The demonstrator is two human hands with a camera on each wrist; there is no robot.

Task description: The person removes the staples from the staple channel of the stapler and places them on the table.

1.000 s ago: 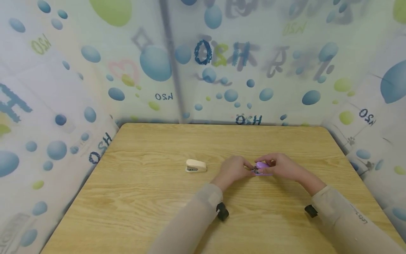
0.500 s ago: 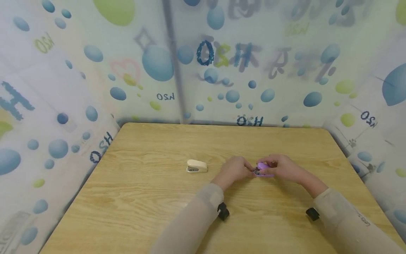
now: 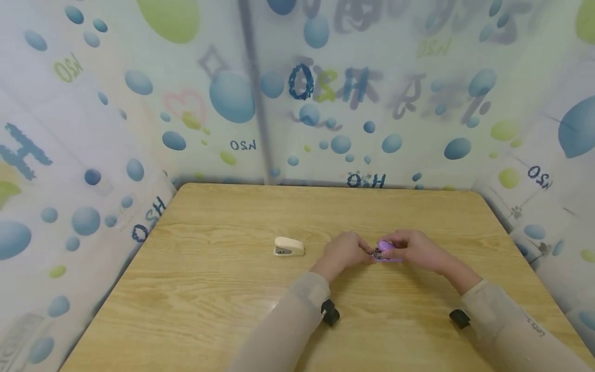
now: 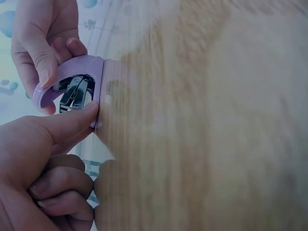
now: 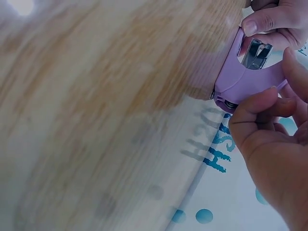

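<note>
A purple stapler [image 3: 385, 246] stands on the right half of the wooden table, both hands on it. Its top cover is raised from the base, and the metal magazine shows in the gap in the left wrist view. My left hand [image 3: 346, 250] pinches the front end of the base between thumb and index finger, its other fingers curled in. From the right, my right hand [image 3: 420, 250] grips the raised top cover [image 4: 72, 67] with thumb and fingers. The right wrist view shows the stapler's purple side [image 5: 245, 84] and rear hinge, partly behind the right fingers.
A cream stapler [image 3: 290, 246] lies on the table [image 3: 209, 289] to the left of the left hand. Patterned sheets [image 3: 186, 150] with blue and green bubbles enclose the table at the back and sides. Black wrist cameras [image 3: 330, 312] sit on both sleeves.
The right fingertips have drawn slightly to the right on the purple stapler's cover. The left hand keeps its pinch, and the head view has shifted a little.
</note>
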